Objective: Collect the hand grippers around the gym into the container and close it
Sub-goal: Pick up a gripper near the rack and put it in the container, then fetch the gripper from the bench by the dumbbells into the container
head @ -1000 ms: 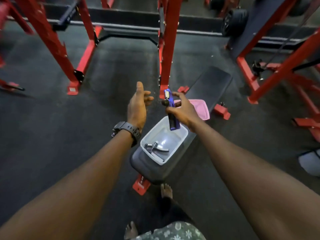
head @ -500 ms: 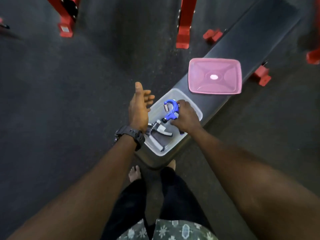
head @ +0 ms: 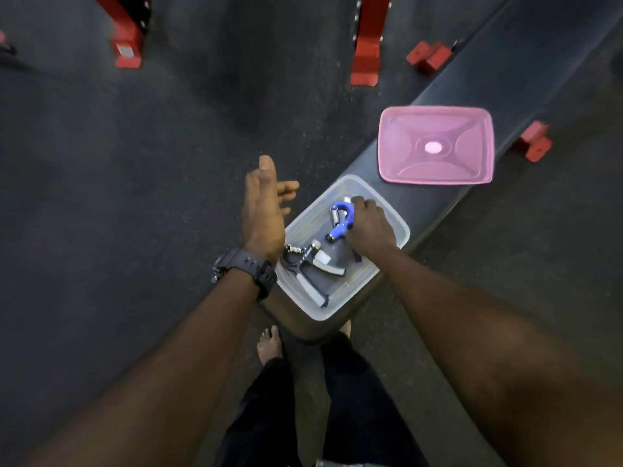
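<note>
A clear plastic container (head: 397,227) stands on the near end of a dark padded bench (head: 526,62). Inside it lies a grey and white hand gripper (head: 310,267). My right hand (head: 369,227) is down inside the container, its fingers closed around a blue hand gripper (head: 340,220) whose handles are hidden under my palm. My left hand (head: 264,210) hovers just left of the container, fingers apart and holding nothing. The pink lid (head: 435,144) lies flat on the bench beyond the container.
Red rack uprights (head: 367,38) and a second red post (head: 126,32) stand on the dark rubber floor behind the bench. Red bench feet (head: 536,143) stick out at the right. My bare feet (head: 269,342) are at the bench's near end.
My right hand has brought the blue hand gripper down from above the bench into the container. The view has tilted downward. My left hand has stayed open beside the container.
</note>
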A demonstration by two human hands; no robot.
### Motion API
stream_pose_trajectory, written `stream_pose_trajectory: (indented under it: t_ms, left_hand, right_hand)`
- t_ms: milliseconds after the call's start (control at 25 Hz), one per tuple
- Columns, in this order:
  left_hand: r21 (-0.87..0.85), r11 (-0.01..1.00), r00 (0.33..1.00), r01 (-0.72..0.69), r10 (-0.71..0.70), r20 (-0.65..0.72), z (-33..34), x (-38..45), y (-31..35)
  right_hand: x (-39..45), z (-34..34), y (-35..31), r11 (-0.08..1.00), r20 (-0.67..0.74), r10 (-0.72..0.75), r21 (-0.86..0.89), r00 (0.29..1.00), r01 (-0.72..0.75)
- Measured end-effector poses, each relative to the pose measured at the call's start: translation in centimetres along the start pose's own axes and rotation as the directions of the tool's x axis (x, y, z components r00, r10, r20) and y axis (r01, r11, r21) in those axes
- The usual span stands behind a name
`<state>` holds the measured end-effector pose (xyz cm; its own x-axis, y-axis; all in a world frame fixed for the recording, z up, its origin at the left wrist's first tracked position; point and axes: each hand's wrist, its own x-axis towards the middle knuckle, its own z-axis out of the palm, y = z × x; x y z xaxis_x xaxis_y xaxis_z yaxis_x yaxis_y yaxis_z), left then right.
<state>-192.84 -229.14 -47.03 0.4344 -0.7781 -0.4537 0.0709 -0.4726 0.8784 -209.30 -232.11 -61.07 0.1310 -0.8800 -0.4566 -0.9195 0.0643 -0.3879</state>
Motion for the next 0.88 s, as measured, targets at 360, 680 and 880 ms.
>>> stream_pose_trajectory:
  t_ms: [360, 680, 880]
  left_hand:
    - [-0.162, 0.864, 0.876, -0.476, 0.482, 0.0, -4.5, -2.6, 27.7]
    - [-0.157, 0.582, 0.602, -0.798, 0.784, -0.151, -17.4, -10.5, 47.2]
    - [-0.047, 0.577, 0.565, -0.815, 0.774, -0.286, -24.3, -13.8, 48.3]
  right_hand:
    - [-2.5, -34.0, -21.1, 0.522, -0.224, -0.172, 0.805, 0.959, 0.282]
    - [-15.0, -50.4, -38.0, 0.221, -0.508, -0.314, 0.782, 0.802, 0.582]
    - [-19.1, -50.8, -42.9, 0.178, -0.5, -0.43, 0.77, 0.752, 0.613]
